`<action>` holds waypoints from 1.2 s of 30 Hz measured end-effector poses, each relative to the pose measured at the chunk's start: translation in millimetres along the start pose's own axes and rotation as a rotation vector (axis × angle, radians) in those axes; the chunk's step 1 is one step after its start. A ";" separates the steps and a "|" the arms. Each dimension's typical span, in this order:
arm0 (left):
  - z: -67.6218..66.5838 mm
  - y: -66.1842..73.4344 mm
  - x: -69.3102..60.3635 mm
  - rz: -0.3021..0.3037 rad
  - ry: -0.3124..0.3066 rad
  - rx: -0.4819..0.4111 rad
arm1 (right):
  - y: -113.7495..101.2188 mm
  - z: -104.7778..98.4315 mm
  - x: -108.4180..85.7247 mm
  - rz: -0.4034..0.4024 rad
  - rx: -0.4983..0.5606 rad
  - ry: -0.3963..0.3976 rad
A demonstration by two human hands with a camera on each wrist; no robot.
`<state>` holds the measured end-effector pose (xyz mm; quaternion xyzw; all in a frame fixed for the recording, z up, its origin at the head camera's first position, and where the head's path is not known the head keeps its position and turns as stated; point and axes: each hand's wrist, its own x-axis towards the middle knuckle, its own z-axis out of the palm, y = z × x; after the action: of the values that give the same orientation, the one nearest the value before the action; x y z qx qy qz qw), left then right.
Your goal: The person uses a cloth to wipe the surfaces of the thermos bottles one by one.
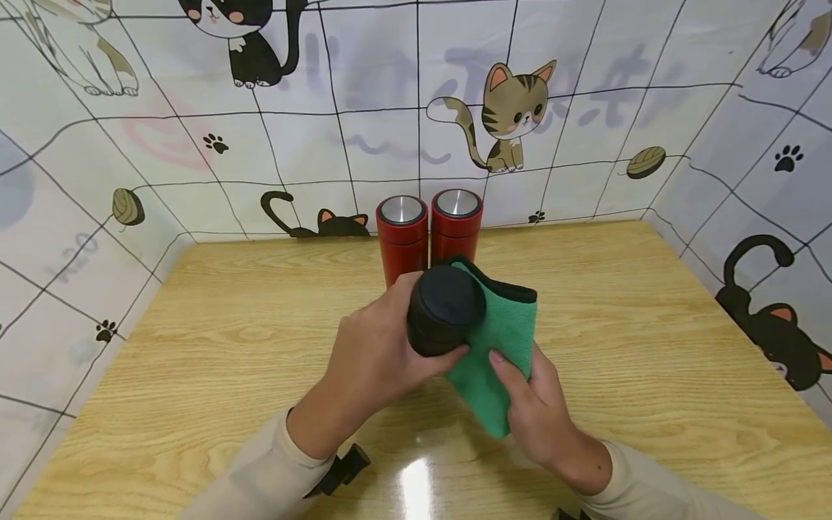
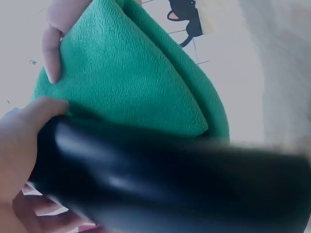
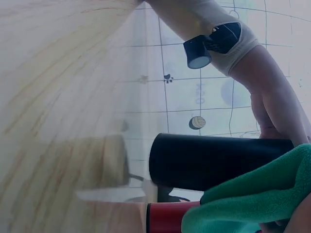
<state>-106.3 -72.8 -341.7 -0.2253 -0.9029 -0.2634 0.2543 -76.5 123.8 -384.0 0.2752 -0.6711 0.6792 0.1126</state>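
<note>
My left hand (image 1: 370, 354) grips a black thermos (image 1: 447, 307), a plain dark cylinder held tilted over the table. In my right hand (image 1: 542, 412) is a folded green cloth (image 1: 500, 347) with black edging, pinched between thumb and fingers. The cloth lies against the right side of the thermos in the head view. Seen from the left wrist, the thermos (image 2: 160, 174) stretches across the bottom with the cloth (image 2: 126, 77) behind it. From the right wrist, the thermos (image 3: 209, 162) appears side-on, partly covered by the cloth (image 3: 262, 199).
Two red thermoses (image 1: 401, 238) with silver-topped lids stand side by side at the back of the wooden table (image 1: 260, 310). Behind them rises a white wall covering (image 1: 377, 144) printed with cats and grid lines, and similar covering flanks both sides.
</note>
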 end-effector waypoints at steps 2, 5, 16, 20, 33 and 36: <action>-3.3 0.4 0.5 0.021 0.036 0.066 | -0.7 -0.9 0.6 -0.020 -0.006 0.020; -8.3 1.8 0.6 0.030 0.075 0.179 | -0.9 -2.5 1.6 -0.065 -0.036 0.056; -12.7 -0.2 -1.9 0.048 0.091 0.392 | 3.6 -3.8 9.2 -0.326 -0.146 -0.014; -12.5 -0.1 -2.7 0.049 0.073 0.419 | 2.8 -3.9 15.8 -0.393 -0.256 -0.039; -14.0 4.4 -6.2 0.047 0.002 0.470 | 0.6 -5.4 18.8 -0.375 -0.448 -0.015; -14.8 3.8 -5.9 0.034 -0.004 0.473 | -0.1 -5.6 18.6 -0.360 -0.449 -0.032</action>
<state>-94.7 -80.3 -333.0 -0.1752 -0.9361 -0.0400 0.3025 -93.0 125.2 -373.8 0.3689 -0.7465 0.4783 0.2790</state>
